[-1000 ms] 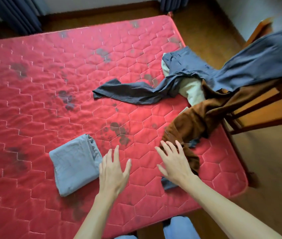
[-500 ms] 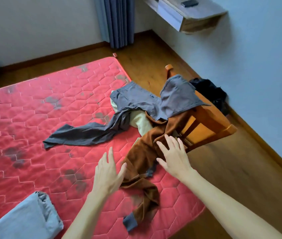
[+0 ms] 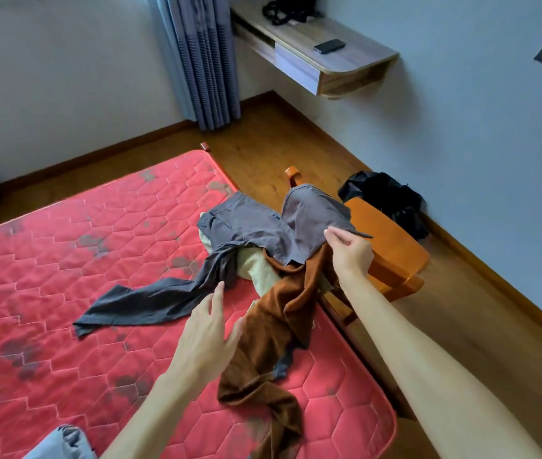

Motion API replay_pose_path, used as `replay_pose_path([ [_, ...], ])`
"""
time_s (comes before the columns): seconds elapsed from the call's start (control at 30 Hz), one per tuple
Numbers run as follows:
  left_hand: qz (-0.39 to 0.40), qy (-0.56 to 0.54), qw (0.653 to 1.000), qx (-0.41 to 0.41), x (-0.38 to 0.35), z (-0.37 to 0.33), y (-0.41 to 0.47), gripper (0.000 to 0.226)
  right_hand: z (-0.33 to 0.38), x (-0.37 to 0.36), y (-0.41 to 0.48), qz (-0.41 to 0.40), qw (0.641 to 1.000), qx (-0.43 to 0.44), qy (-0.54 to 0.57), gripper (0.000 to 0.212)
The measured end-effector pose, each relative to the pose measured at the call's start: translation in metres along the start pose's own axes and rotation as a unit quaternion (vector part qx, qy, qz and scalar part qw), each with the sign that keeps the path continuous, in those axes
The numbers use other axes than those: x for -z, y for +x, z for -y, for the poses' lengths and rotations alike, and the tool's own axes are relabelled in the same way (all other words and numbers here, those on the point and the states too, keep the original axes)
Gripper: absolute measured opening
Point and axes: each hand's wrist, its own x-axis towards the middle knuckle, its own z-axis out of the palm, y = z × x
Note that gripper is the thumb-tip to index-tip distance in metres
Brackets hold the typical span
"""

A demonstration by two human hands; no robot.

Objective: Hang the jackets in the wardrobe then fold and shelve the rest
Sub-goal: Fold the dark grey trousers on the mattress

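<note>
Dark grey trousers [image 3: 246,223] sprawl from the red mattress [image 3: 64,260] onto a wooden chair [image 3: 392,260]. One leg stretches left across the bed, the other drapes over the chair. My right hand [image 3: 350,253] pinches the hem of the leg on the chair. A brown garment [image 3: 272,329] runs from under the trousers down to the mattress's near corner. My left hand [image 3: 210,336] hovers with straight fingers at its left edge, over the grey leg. A pale yellow garment [image 3: 259,270] shows beneath both. A folded light-blue cloth [image 3: 60,445] peeks in at the bottom left.
A black heap of cloth [image 3: 388,200] lies on the wooden floor by the wall behind the chair. A wall-mounted wooden shelf [image 3: 326,61] with a drawer carries a phone [image 3: 329,46]. Blue-grey curtains [image 3: 203,61] hang in the corner.
The view has lifted and swung right, off the folded blue cloth. My right hand went from hovering over the brown garment to pinching the grey trouser hem on the chair. My left hand moved forward.
</note>
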Motion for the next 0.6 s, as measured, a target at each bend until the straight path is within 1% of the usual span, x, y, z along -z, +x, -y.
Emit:
replay_pose_path([
  [0.07,0.015,0.001,1.0,-0.002,0.005,-0.001,-0.004,0.08,0.004,-0.002,0.001,-0.004,0.999,-0.028,0.031,0.009],
  [0.13,0.029,-0.014,0.999,0.005,0.009,-0.001,-0.008,0.078,0.012,-0.002,0.001,0.01,0.994,-0.068,0.082,0.013],
  [0.2,0.041,-0.043,0.998,0.018,0.013,-0.001,-0.012,0.078,0.028,-0.002,-0.007,0.055,0.981,-0.096,0.158,0.016],
  [0.23,0.04,-0.054,0.998,0.014,0.015,-0.003,-0.015,0.078,0.039,-0.003,-0.016,0.1,0.969,-0.101,0.2,0.016],
  [0.3,0.034,-0.043,0.999,-0.004,0.019,-0.009,-0.022,0.083,0.067,-0.004,-0.046,0.22,0.932,-0.096,0.271,0.016],
  [0.37,0.029,-0.046,0.998,-0.015,0.023,-0.017,-0.021,0.093,0.099,-0.004,-0.083,0.34,0.887,-0.075,0.304,0.018],
  [0.43,0.02,-0.084,0.996,-0.012,0.025,-0.025,-0.015,0.106,0.129,-0.001,-0.122,0.438,0.842,-0.035,0.312,0.019],
  [0.47,0.0,-0.124,0.992,0.001,0.027,-0.031,-0.012,0.112,0.143,0.001,-0.14,0.479,0.82,-0.013,0.312,0.022],
  [0.53,-0.078,-0.207,0.974,0.048,0.04,-0.045,-0.007,0.119,0.165,0.005,-0.17,0.541,0.781,0.017,0.313,0.031],
  [0.6,-0.175,-0.264,0.938,0.141,0.068,-0.052,-0.002,0.118,0.18,0.008,-0.193,0.577,0.75,0.03,0.321,0.034],
])
